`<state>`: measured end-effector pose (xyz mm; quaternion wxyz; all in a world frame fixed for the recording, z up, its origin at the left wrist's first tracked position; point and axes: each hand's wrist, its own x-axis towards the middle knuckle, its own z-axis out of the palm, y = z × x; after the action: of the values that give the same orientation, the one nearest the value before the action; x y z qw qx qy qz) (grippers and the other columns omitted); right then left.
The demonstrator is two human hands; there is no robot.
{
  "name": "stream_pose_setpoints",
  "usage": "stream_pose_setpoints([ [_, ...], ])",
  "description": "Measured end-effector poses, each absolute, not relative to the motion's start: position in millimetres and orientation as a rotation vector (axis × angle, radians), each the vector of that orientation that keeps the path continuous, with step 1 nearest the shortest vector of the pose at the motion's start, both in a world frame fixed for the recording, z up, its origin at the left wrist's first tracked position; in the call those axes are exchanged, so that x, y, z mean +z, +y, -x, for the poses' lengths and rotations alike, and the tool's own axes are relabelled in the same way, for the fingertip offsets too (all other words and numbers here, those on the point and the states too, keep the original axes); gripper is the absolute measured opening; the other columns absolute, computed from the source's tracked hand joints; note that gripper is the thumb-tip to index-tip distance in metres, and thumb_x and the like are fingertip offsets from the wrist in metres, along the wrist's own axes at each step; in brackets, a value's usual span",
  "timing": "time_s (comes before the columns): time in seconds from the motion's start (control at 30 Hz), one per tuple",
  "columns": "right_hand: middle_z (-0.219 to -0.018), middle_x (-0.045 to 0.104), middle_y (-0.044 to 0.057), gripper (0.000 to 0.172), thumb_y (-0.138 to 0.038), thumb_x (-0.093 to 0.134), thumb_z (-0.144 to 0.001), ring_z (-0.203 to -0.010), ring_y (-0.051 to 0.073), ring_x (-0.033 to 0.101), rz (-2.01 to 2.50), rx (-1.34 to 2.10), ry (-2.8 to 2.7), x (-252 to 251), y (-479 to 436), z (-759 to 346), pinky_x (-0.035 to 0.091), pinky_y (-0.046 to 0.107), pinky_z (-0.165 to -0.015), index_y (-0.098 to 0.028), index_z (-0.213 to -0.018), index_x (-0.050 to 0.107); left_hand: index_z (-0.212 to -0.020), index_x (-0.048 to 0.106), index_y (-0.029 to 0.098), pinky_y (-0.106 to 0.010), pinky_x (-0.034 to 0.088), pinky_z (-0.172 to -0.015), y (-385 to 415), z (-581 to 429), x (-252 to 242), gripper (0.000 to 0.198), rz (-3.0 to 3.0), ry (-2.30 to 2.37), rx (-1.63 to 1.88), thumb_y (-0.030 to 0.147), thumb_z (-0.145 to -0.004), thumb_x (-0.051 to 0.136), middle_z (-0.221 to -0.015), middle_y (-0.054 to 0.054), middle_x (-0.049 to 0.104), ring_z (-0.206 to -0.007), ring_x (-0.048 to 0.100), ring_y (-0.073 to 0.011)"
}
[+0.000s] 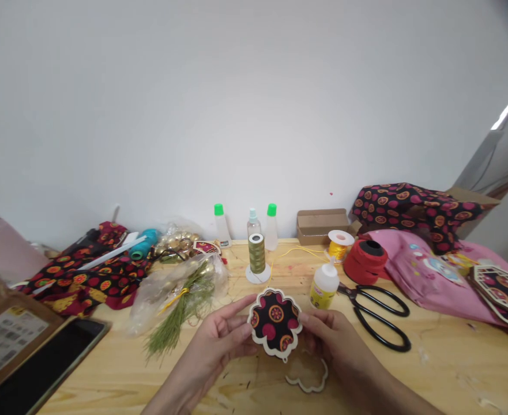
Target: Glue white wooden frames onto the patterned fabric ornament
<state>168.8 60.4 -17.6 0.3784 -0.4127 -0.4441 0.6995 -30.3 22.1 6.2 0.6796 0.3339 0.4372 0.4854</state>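
Observation:
Between my two hands is a scalloped wooden frame (pixel 275 321) filled with black fabric printed in magenta and orange rounds. My left hand (pixel 224 331) pinches its left edge between thumb and fingers. At its right edge, my right hand (pixel 329 334) grips it with the thumb on the rim; the other fingers are partly hidden behind. A small loop sticks out at the frame's lower edge. Below it on the table lies a second, bare scalloped outline (pixel 312 389), partly covered by my right hand. Just beyond that hand stands a white glue bottle (pixel 324 286) with a yellow label.
Black-handled scissors (pixel 381 314) lie at right, near a red ribbon roll (pixel 366 262) and pink cloth (pixel 413 276). An olive thread spool (pixel 257 256) stands ahead. Left are green tassel threads (pixel 176 314), printed fabric (pixel 119 276) and a phone (pixel 46 369). Bottles (pixel 271 227) line the wall.

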Motion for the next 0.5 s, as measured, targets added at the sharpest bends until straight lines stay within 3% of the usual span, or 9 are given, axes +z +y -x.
stream_pose_setpoints([
  [0.5, -0.043, 0.044, -0.005, 0.039, -0.05, 0.067, -0.063, -0.04, 0.005, 0.032, 1.102, 1.718, -1.241, -17.4, 61.6, -169.4, 0.02, 0.02, -0.042, -0.012, -0.057, 0.064, -0.12, 0.052, 0.014, -0.021, 0.054, -0.056, 22.0, 28.8, 8.0, 0.061, -0.722, 1.06, 1.08, 0.018, -0.064, 0.076, -0.094, -0.013, 0.071, -0.068, 0.068, -0.0173],
])
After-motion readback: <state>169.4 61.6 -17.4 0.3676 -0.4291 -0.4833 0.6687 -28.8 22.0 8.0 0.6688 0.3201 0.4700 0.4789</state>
